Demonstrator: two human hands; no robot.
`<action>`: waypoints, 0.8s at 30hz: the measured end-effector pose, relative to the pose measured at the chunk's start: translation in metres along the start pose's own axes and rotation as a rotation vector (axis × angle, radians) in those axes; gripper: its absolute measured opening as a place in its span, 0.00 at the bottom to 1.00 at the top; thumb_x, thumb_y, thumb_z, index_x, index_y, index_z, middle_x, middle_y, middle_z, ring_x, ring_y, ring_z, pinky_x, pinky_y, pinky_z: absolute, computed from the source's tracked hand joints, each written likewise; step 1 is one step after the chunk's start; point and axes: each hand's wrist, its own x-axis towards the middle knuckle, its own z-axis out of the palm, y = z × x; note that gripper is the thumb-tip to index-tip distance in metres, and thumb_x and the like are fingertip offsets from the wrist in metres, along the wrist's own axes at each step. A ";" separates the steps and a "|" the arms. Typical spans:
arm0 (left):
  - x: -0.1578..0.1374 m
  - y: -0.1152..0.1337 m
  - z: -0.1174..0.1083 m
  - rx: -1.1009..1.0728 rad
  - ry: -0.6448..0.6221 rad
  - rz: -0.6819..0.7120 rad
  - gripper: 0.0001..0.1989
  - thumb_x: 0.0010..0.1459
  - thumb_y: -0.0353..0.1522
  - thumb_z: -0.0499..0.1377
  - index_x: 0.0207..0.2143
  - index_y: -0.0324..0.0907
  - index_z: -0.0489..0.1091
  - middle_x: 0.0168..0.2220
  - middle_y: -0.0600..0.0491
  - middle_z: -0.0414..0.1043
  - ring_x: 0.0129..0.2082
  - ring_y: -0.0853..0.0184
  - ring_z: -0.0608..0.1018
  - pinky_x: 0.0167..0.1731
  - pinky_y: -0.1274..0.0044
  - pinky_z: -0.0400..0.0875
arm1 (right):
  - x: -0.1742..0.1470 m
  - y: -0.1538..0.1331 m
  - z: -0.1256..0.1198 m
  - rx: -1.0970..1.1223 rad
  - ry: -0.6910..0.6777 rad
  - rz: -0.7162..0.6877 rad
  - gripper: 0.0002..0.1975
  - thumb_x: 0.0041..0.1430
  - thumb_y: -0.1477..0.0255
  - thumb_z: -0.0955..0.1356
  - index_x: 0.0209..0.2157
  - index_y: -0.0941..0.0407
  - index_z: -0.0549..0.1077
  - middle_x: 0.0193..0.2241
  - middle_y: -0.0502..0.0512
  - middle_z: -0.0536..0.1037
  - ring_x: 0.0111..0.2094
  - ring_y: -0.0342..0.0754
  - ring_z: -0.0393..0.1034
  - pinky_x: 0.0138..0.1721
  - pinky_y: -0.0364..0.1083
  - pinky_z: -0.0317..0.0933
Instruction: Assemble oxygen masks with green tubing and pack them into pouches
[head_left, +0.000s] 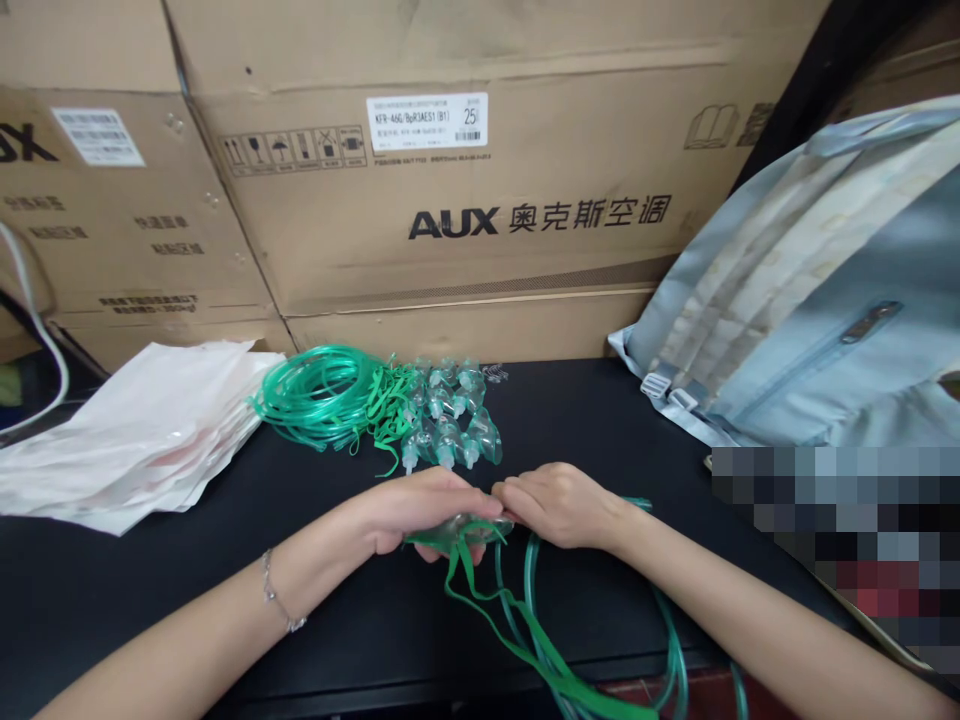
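My left hand is closed around a clear greenish oxygen mask in front of me. Its flat green elastic strap hangs down toward the table's front edge. My right hand meets the left at the mask's right side, fingers pinched; what lies between those fingertips is hidden. Green clear tubing loops below my right hand and passes over the table edge. Beyond my hands, several more clear masks lie in rows, with a heap of green straps at their left.
A coil of green tubing lies left of the straps, beside a stack of white plastic bags. Large cardboard boxes stand behind the black table. A light blue backpack leans at the right; a pixelated patch sits below it.
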 end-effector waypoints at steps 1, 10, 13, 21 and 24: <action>-0.001 0.001 0.001 -0.022 -0.016 -0.017 0.17 0.49 0.44 0.53 0.25 0.39 0.67 0.19 0.57 0.67 0.16 0.75 0.63 0.13 0.83 0.49 | -0.001 0.000 -0.001 -0.007 0.010 -0.013 0.22 0.65 0.74 0.47 0.27 0.59 0.66 0.18 0.50 0.70 0.17 0.40 0.62 0.19 0.42 0.50; -0.015 -0.012 0.014 1.088 0.444 0.455 0.10 0.55 0.37 0.51 0.28 0.40 0.66 0.22 0.55 0.68 0.21 0.70 0.69 0.20 0.79 0.54 | -0.003 -0.002 0.000 -0.051 0.086 -0.069 0.20 0.65 0.73 0.51 0.26 0.59 0.66 0.17 0.47 0.69 0.17 0.39 0.61 0.18 0.42 0.47; -0.017 -0.013 0.015 1.308 0.453 0.507 0.11 0.56 0.35 0.48 0.30 0.39 0.66 0.25 0.52 0.70 0.25 0.66 0.72 0.21 0.78 0.55 | -0.001 -0.004 0.003 -0.042 0.108 -0.078 0.21 0.65 0.72 0.50 0.25 0.59 0.65 0.16 0.47 0.69 0.16 0.39 0.61 0.18 0.42 0.48; -0.028 -0.006 -0.007 0.702 0.218 0.343 0.11 0.53 0.37 0.53 0.24 0.39 0.66 0.18 0.59 0.61 0.18 0.75 0.62 0.18 0.83 0.53 | -0.016 0.008 0.006 -0.038 0.176 -0.011 0.18 0.65 0.71 0.53 0.25 0.58 0.66 0.15 0.47 0.70 0.15 0.39 0.62 0.18 0.40 0.49; -0.043 0.000 -0.035 0.522 0.157 0.219 0.15 0.56 0.40 0.50 0.27 0.38 0.67 0.20 0.57 0.63 0.20 0.74 0.63 0.19 0.83 0.55 | -0.039 0.030 0.005 -0.124 0.230 0.214 0.13 0.62 0.73 0.56 0.27 0.59 0.65 0.14 0.49 0.70 0.14 0.39 0.63 0.18 0.39 0.51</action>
